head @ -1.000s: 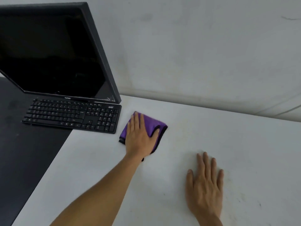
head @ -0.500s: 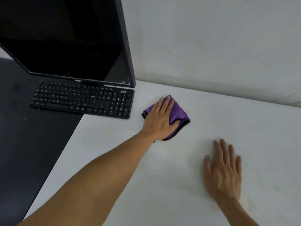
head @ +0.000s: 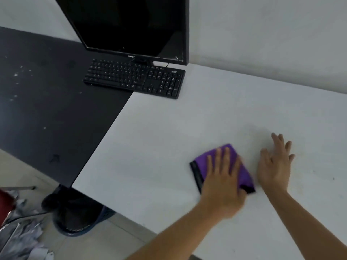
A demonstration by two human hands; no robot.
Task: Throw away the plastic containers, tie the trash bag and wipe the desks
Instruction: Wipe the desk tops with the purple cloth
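**Desk lead:** Where's the cloth, and what's holding it?

**Me:** The purple cloth (head: 247, 176) lies folded on the white desk (head: 150, 137), well in front of the keyboard (head: 135, 77) and off to its right. My left grip (head: 223, 182) is released and presses down on it, palm and straight fingers spread over the top. Nothing is curled around it. I think a flat hand suits wiping, because the pressure spreads across the whole pad.

**Desk lead:** And the other one?

**Me:** The right grip (head: 274, 167) is also released. It lies flat on the bare white desk just to the right of the cloth and farther from the keyboard. It holds nothing. I judge it's there to brace me while I lean over.

**Desk lead:** Is it moving?

**Me:** The left grip looks blurred, so I take this as mid-stroke.

**Desk lead:** How far along are we?

**Me:** We're on the wiping step. I see no plastic containers on either desk. The black desk (head: 47, 100) to the left of the keyboard shows pale specks, so I'd say it needs a pass. Something dark sits on the floor below that desk's near corner, but I can't tell if it's the trash bag.

**Desk lead:** Any risks?

**Me:** The keyboard straddles the seam between the two desks, under the monitor (head: 131, 25). Strokes toward it should stop short of it.
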